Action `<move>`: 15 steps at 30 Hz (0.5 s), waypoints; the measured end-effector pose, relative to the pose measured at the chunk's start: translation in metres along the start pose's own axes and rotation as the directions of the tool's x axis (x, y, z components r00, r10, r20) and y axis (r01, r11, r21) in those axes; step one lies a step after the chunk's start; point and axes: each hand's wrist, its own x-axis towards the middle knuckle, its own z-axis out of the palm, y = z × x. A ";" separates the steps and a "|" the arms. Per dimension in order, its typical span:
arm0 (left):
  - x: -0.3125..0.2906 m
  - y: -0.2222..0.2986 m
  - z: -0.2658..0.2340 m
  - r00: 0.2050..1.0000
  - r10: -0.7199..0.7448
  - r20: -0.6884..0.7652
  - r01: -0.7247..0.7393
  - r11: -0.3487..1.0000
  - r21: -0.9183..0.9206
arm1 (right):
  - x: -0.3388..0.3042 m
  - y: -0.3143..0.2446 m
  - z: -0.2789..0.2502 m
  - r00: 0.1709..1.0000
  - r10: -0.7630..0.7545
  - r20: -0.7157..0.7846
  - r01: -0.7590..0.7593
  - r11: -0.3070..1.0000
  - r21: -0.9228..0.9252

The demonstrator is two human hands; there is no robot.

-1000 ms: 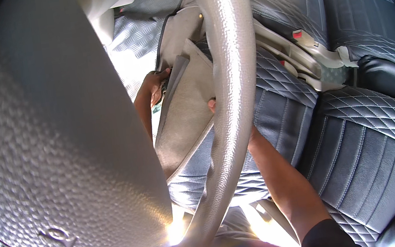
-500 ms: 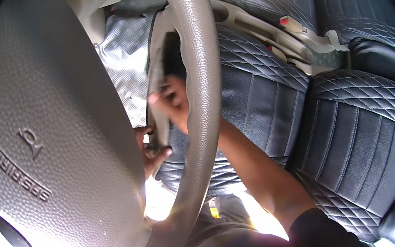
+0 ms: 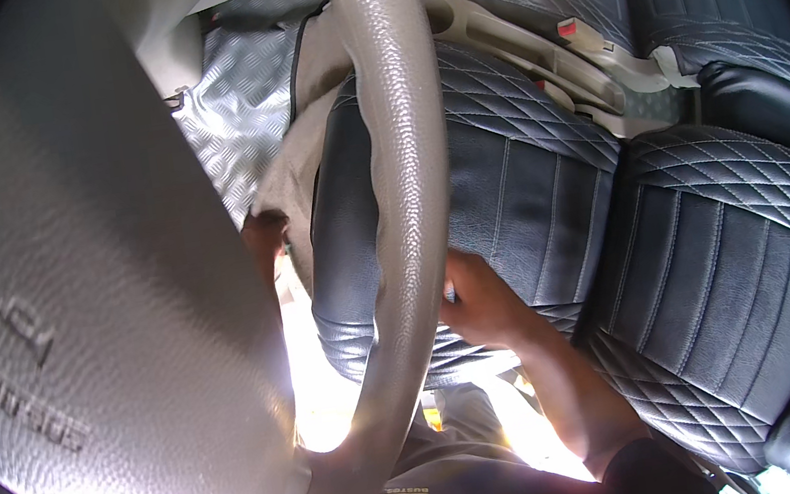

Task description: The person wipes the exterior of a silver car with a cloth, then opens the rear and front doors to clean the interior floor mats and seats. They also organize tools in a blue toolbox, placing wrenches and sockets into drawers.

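Beige carpet [image 3: 292, 173] is by your left hand [image 3: 265, 241], black seat [image 3: 508, 186] below your half-curled right hand [image 3: 480, 298]. Can't tell how open the left is, or what either holds.

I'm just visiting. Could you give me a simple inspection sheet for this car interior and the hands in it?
Surface: black quilted cushion.
Job's things: beige carpet beside the cushion's left edge in view.
Clutter: nothing seen.
Hands: left hand by the carpet's lower end, partly hidden, grip unclear; right hand over the cushion, fingers mostly hidden.
Cables: nothing seen.
Surroundings: steering wheel in front, patterned metallic floor, beige console, black backrest.
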 end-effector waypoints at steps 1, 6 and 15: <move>0.003 0.003 -0.001 1.000 0.010 -0.029 -0.009 1.000 0.030 | -0.014 -0.002 0.000 0.993 0.083 0.089 -0.089 0.994 0.068; 0.011 0.038 -0.008 0.913 0.279 -0.297 -0.148 0.906 0.396 | -0.055 0.010 0.008 0.879 0.246 0.409 -0.338 0.926 0.170; 0.078 0.081 0.086 0.762 0.644 0.070 -0.541 0.573 0.615 | -0.082 0.027 0.028 0.793 0.183 0.582 -0.408 0.868 0.283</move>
